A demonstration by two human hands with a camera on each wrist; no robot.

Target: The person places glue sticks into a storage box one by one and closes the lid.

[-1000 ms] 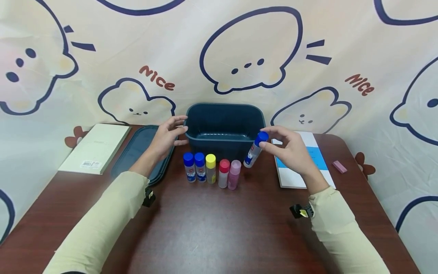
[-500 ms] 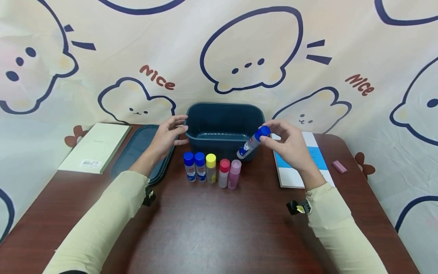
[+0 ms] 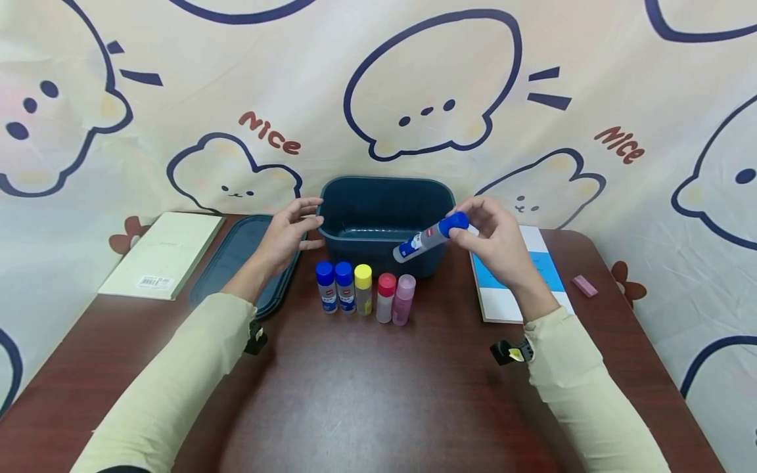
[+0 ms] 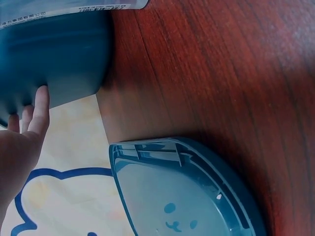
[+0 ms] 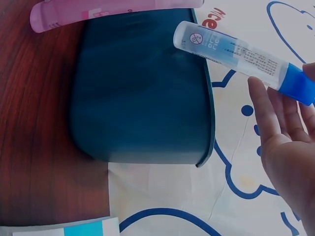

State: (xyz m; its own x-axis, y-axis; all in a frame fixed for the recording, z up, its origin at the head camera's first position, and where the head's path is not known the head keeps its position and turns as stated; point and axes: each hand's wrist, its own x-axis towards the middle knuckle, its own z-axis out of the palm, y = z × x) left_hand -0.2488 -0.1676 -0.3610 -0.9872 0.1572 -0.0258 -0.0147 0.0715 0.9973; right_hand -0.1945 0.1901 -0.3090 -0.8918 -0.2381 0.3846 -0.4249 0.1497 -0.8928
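With thumb and fingers, my right hand (image 3: 495,248) pinches the blue cap of a clear glue stick (image 3: 423,242). Tilted nearly level, its base points left across the front rim of a dark teal bin (image 3: 355,253). In the right wrist view the same glue stick (image 5: 231,51) shows a printed label. My left hand (image 3: 282,238) touches the bin's left side with extended fingers. Lined up before the bin stand several glue sticks: two blue-capped ones (image 3: 327,289), a yellow-capped one (image 3: 363,292), a red-capped one (image 3: 386,299) and a pink one (image 3: 403,302).
A teal lid (image 3: 215,282) lies left of the bin, by a pale green book (image 3: 165,249). On the right are a blue-and-white book (image 3: 499,302) and a pink eraser (image 3: 585,286). A printed cloth (image 3: 319,79) hangs behind the table.
My right hand has raised the glue stick and tipped it from near upright to almost level, its base swinging left over the bin's front. The left hand stays at the bin.
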